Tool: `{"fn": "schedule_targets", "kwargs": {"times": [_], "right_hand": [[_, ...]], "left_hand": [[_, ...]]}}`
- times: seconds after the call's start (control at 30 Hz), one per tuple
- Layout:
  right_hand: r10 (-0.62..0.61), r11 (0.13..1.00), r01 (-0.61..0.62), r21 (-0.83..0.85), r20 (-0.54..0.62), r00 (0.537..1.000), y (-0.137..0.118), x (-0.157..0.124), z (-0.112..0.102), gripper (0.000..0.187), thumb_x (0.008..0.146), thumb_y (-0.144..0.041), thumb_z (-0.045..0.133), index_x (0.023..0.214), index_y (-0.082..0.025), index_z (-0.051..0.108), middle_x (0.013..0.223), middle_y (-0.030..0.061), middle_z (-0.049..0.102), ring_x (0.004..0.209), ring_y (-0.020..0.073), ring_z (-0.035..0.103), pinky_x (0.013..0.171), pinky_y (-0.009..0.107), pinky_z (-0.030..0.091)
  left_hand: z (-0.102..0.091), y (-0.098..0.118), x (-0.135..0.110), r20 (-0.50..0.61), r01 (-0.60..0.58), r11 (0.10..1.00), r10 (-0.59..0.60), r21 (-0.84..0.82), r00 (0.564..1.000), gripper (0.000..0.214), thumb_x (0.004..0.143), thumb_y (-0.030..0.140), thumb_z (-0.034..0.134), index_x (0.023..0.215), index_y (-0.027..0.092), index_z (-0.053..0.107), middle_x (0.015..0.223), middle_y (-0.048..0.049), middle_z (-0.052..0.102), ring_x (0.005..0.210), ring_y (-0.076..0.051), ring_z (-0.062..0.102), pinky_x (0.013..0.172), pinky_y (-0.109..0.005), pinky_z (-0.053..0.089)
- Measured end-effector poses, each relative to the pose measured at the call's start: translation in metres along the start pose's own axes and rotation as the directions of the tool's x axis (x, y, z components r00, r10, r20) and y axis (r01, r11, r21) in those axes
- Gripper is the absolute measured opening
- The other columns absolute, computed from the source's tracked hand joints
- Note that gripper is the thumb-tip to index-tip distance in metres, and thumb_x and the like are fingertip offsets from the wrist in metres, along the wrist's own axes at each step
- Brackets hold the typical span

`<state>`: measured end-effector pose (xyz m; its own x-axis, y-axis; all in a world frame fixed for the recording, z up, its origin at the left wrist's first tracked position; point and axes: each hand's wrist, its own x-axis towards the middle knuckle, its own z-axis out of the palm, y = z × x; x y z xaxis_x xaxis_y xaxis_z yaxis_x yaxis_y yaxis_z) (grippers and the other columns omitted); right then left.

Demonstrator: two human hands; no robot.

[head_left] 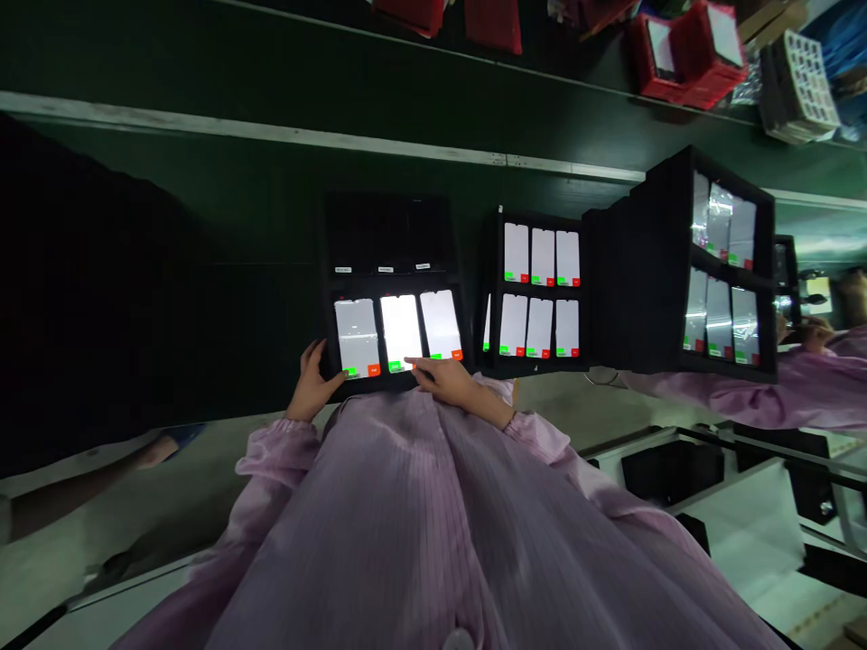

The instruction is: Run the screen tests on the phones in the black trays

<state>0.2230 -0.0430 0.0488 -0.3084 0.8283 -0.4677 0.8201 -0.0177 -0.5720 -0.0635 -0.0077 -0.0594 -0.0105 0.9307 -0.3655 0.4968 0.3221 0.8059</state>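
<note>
A black tray (323, 271) lies on the dark green surface in front of me. Its near row holds three phones with lit white screens (399, 327), each with green and red marks at the bottom. Its far row holds dark phones (386, 230) with small white labels. My left hand (310, 384) curls its fingers round the tray's near left corner. My right hand (448, 377) rests at the tray's near edge, its index finger stretched out onto the bottom of the middle lit phone.
A second black tray (493, 298) with several lit phones lies just to the right. Further right, a tall stack of black trays (629, 289) carries more lit phones. Another person's pink sleeve (778, 397) reaches in at the right. Red bins (684, 54) sit at the back.
</note>
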Motion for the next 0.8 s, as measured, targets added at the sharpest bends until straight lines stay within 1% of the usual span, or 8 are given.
{"fn": "schedule_targets", "kwargs": {"times": [0.07,0.17,0.3,0.43,0.57,0.7,0.8], "right_hand": [[0.007,1.000,-0.007,0.005,-0.004,1.000,-0.0001,-0.0006,-0.0004,0.042,0.109,-0.033,0.049,0.148,-0.027,0.062,0.125,0.0050,0.080,0.109,0.0215,0.077,0.092,0.030,0.056],[0.018,1.000,-0.018,0.012,-0.021,1.000,0.0013,-0.0018,0.0001,0.042,0.108,-0.031,0.050,0.148,-0.026,0.062,0.131,0.0059,0.077,0.113,0.0228,0.076,0.094,0.031,0.056],[0.038,0.999,-0.037,0.035,-0.037,0.999,0.0049,-0.0050,0.0012,0.041,0.108,-0.029,0.050,0.146,-0.022,0.063,0.136,0.0070,0.074,0.115,0.0220,0.075,0.096,0.030,0.056],[0.044,0.998,-0.041,0.050,-0.057,0.997,0.0071,-0.0078,0.0020,0.040,0.108,-0.030,0.051,0.145,-0.024,0.064,0.135,0.0057,0.075,0.111,0.0199,0.076,0.095,0.028,0.056],[0.045,0.998,-0.042,0.055,-0.052,0.998,0.0074,-0.0082,0.0022,0.041,0.108,-0.030,0.050,0.146,-0.022,0.064,0.135,0.0066,0.075,0.109,0.0198,0.076,0.094,0.028,0.056],[0.043,0.997,-0.040,0.062,-0.052,0.998,0.0069,-0.0085,0.0014,0.042,0.109,-0.032,0.048,0.147,-0.023,0.063,0.134,0.0068,0.075,0.107,0.0208,0.076,0.093,0.029,0.056],[0.050,0.997,-0.046,0.069,-0.044,0.998,0.0063,-0.0094,0.0006,0.043,0.109,-0.033,0.047,0.146,-0.023,0.064,0.131,0.0078,0.077,0.105,0.0219,0.077,0.092,0.030,0.056]], "left_hand": [[-0.0029,0.0015,0.0013,0.010,0.033,0.999,-0.033,-0.029,0.999,0.072,0.067,0.033,0.080,0.136,0.025,0.063,0.149,-0.0131,0.051,0.153,-0.036,0.039,0.130,-0.054,0.024],[-0.0061,0.0046,0.0021,-0.004,0.080,0.989,-0.081,-0.122,0.997,0.064,0.069,0.031,0.075,0.132,0.027,0.066,0.149,-0.0122,0.053,0.154,-0.035,0.038,0.130,-0.052,0.026],[-0.0054,0.0068,0.0006,-0.017,0.089,0.972,-0.095,-0.219,0.995,0.060,0.070,0.025,0.068,0.130,0.030,0.069,0.151,-0.0089,0.054,0.155,-0.033,0.038,0.130,-0.049,0.029],[-0.0031,0.0075,-0.0006,-0.010,0.091,0.969,-0.096,-0.228,0.995,0.064,0.069,0.027,0.069,0.133,0.029,0.068,0.154,-0.0093,0.051,0.156,-0.033,0.037,0.130,-0.047,0.028],[-0.0027,0.0081,0.0000,0.020,0.083,0.972,-0.081,-0.222,0.997,0.071,0.068,0.031,0.073,0.139,0.027,0.064,0.158,-0.0108,0.047,0.156,-0.034,0.034,0.130,-0.048,0.025],[-0.0022,0.0066,0.0016,0.010,0.062,0.982,-0.061,-0.177,0.998,0.075,0.067,0.033,0.076,0.140,0.026,0.063,0.156,-0.0117,0.049,0.157,-0.034,0.032,0.131,-0.048,0.023],[-0.0018,0.0037,0.0026,0.005,0.055,0.986,-0.055,-0.156,0.998,0.074,0.068,0.033,0.076,0.140,0.029,0.062,0.153,-0.0100,0.052,0.156,-0.034,0.035,0.131,-0.049,0.024]]}}
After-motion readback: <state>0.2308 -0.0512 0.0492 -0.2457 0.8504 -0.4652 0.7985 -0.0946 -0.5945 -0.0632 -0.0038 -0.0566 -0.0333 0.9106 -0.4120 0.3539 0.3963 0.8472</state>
